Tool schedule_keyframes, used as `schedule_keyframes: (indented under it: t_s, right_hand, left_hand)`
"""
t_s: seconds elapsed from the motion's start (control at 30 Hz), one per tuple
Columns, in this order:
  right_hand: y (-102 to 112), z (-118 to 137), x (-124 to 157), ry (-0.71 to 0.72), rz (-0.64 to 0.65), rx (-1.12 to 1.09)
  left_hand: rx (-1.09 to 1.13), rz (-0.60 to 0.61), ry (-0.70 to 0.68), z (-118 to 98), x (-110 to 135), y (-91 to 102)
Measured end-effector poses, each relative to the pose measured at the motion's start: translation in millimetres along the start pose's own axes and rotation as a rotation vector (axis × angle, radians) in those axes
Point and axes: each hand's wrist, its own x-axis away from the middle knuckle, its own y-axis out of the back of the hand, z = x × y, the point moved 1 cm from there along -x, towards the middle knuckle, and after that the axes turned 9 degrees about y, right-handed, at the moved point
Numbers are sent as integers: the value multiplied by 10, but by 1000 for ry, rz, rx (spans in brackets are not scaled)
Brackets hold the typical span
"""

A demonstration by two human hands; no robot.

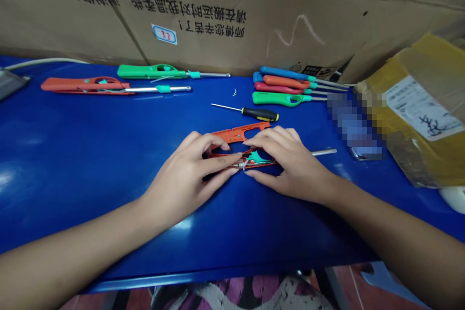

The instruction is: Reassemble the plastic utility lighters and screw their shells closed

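An opened orange utility lighter (269, 165) lies on the blue table between my hands. Its inner parts are exposed: a teal trigger (258, 157), thin wires and small pieces by my fingertips. The metal tube (325, 152) sticks out to the right past my right hand. My left hand (198, 167) has its fingers closed on the lighter's left part, thumb and forefinger at the inner pieces. My right hand (290, 164) grips the same lighter across its right part. Just behind lies the other orange casing half (232, 134), partly hidden by my fingers.
Behind the casing lies a yellow-black screwdriver (260, 114). A green lighter (150, 72) and an orange lighter (83, 85) lie far left; several others, one a green lighter (276, 99), lie far right. A cardboard box (203, 53) stands behind; a taped parcel (410, 131) sits at right.
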Motion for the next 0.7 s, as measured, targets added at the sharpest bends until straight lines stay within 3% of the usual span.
schedule_keyframes:
  t_s: [0.2, 0.4, 0.7]
  right_hand:
    - [1, 32, 2, 22, 8, 43]
    - [3, 41, 3, -8, -40, 18]
    - [-64, 76, -35, -71, -76, 6]
  left_hand:
    - [-38, 44, 22, -9, -5, -10]
    - [67, -30, 6, 22, -32, 10]
    - [123, 24, 118, 31, -61, -22]
